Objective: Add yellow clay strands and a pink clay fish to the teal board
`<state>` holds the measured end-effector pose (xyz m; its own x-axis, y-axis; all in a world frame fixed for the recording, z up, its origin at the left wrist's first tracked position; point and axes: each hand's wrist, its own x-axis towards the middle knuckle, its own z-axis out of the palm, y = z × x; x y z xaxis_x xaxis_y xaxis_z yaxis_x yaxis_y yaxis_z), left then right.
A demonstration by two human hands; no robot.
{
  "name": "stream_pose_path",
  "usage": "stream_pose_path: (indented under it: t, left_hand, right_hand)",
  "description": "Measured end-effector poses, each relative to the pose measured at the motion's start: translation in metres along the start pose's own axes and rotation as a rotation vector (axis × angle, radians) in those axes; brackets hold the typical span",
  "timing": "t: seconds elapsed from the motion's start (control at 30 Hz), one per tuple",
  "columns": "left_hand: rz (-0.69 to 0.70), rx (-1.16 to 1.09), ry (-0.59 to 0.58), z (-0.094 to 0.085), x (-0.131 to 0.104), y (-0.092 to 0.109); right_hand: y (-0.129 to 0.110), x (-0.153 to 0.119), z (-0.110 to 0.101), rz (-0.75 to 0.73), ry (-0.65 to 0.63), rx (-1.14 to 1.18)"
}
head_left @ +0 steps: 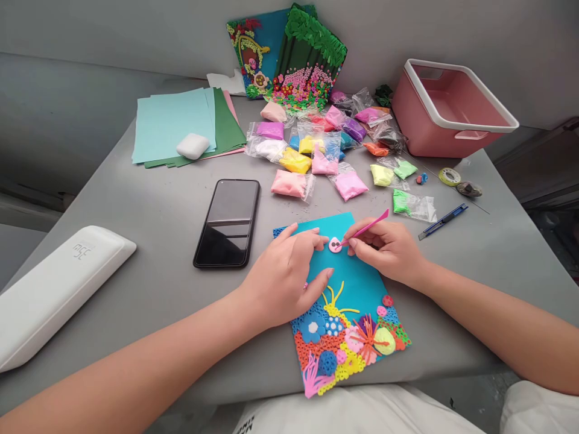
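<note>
A blue board (348, 271) lies near the table's front edge, its lower part covered with colourful clay shapes. On its upper part sits a small pink clay piece (335, 245) with two dark spots. My right hand (389, 250) pinches a pink tool (368, 225), whose tip touches the pink piece. My left hand (289, 274) rests over the board's left side with its fingers apart, the index fingertip close to the pink piece. Nothing shows in that hand.
A black phone (228, 223) lies left of the board, with a white device (63, 292) farther left. Bags of coloured clay (294, 160) spread behind, beside a pink basket (446, 114). A blue cutter (443, 222) lies at the right.
</note>
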<state>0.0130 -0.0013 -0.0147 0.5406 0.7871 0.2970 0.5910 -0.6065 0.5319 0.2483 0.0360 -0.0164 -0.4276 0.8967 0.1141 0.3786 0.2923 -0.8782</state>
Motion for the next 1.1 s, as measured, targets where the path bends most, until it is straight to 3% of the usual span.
stream_pose_path:
  t: [1.1]
  left_hand:
    - [-0.045,0.04,0.031,0.0053,0.0035,0.0008]
  right_hand:
    - [-0.0023,-0.0008,-0.0006,0.067,0.007,-0.015]
